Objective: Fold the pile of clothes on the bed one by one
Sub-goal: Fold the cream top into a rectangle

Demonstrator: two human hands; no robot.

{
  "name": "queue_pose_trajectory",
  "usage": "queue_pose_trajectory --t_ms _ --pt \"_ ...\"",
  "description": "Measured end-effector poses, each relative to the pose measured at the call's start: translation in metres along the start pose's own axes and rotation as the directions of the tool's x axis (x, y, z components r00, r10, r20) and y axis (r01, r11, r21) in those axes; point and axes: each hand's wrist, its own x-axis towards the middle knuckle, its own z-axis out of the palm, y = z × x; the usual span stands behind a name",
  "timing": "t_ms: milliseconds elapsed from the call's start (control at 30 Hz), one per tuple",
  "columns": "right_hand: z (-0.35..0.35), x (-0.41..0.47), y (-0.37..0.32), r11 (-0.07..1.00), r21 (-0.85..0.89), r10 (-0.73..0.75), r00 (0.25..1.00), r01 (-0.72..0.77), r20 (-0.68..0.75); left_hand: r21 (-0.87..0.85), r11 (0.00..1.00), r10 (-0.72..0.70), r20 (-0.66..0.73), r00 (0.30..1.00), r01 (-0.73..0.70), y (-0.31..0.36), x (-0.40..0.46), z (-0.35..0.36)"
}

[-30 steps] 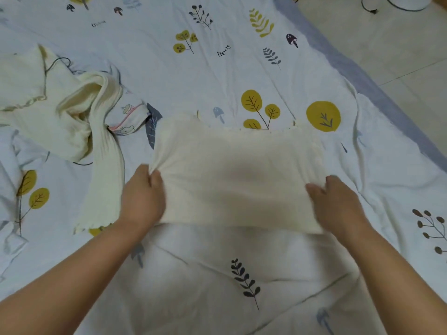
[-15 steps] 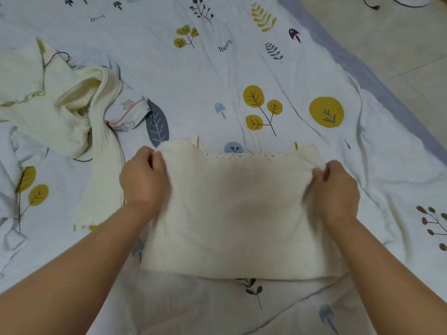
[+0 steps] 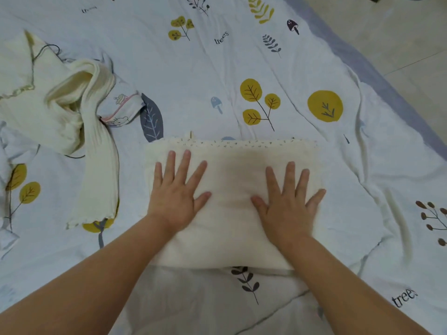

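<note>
Cream folded top (image 3: pixel 229 228), near edge arm-hidden

Folded cream garment (image 3: pixel 232 213), flat on bed (image 3: pixel 217 68)

The folded top (image 3: pixel 232 213) is looking like soft, matt cream cloth, with a band of tiny holes along its far edge. The ribbed cloth (image 3: pixel 96 165) beside it is showing fine lines and a wavy hem, also cream and matt. The sheet (image 3: pixel 217 68) on the bed is looking like thin, smooth, wrinkled cotton with printed leaves. The floor (image 3: pixel 399 32) is looking hard and smooth, like pale tile.
</note>
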Motion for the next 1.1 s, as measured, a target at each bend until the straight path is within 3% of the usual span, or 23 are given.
queue_pose_trajectory --t_ms 167,233,300,333,400,467,600,700,767,867,933,1000,1100 --pt "-0.008 0.004 0.001 0.999 0.038 -0.024 0.999 0.023 0.03 0.042 0.998 -0.056 0.116 0.992 0.051 0.004 0.006 -0.011" --pt "-0.022 -0.005 0.007 0.986 0.165 -0.018 0.998 0.028 -0.064 0.016 0.998 -0.055 0.091 0.994 0.054 0.009 0.001 -0.019" --pt "-0.037 -0.019 0.018 0.931 0.363 0.126 0.97 -0.043 -0.208 -0.06 0.998 -0.033 0.013 0.999 0.034 0.019 -0.01 -0.024" --pt "-0.042 -0.026 0.024 0.88 0.462 0.23 0.951 -0.113 -0.205 -0.097 0.995 0.003 -0.028 1.0 -0.005 0.026 -0.016 -0.025" --pt "-0.048 -0.036 0.036 0.73 0.621 0.363 0.932 -0.285 0.001 -0.16 0.983 0.084 -0.028 0.996 -0.087 0.038 -0.028 -0.023" --pt "-0.048 -0.039 0.043 0.634 0.655 0.358 0.907 -0.411 0.222 -0.189 0.974 0.142 0.086 0.986 -0.123 0.048 -0.039 -0.02" --pt "-0.06 -0.035 0.048 0.494 0.725 0.331 0.875 -0.48 0.354 -0.193 0.98 0.098 0.217 0.971 -0.056 0.049 -0.039 -0.017" --pt "-0.083 -0.039 0.037 0.354 0.798 0.187 0.873 -0.488 0.45 -0.376 0.926 0.071 0.227 0.971 0.02 0.05 -0.035 -0.035" --pt "-0.096 -0.044 0.022 0.375 0.839 0.098 0.916 -0.395 0.389 -0.645 0.76 0.031 0.155 0.987 0.078 0.052 -0.034 -0.055" --pt "-0.112 -0.056 -0.018 0.524 0.838 -0.024 0.982 -0.149 0.189 -0.958 0.21 -0.017 0.196 0.98 0.195 0.051 -0.028 -0.094" --pt "-0.112 -0.062 -0.049 0.61 0.792 -0.09 0.991 -0.028 0.104 -0.947 -0.144 0.071 0.281 0.957 0.289 0.042 -0.021 -0.113" --pt "-0.107 -0.066 -0.078 0.672 0.74 -0.121 0.991 0.039 0.057 -0.905 -0.303 0.09 0.283 0.955 0.297 0.025 -0.015 -0.121" --pt "-0.098 -0.07 -0.112 0.657 0.741 -0.189 0.982 0.138 -0.015 -0.878 -0.35 0.055 0.329 0.943 0.326 -0.003 -0.012 -0.117"
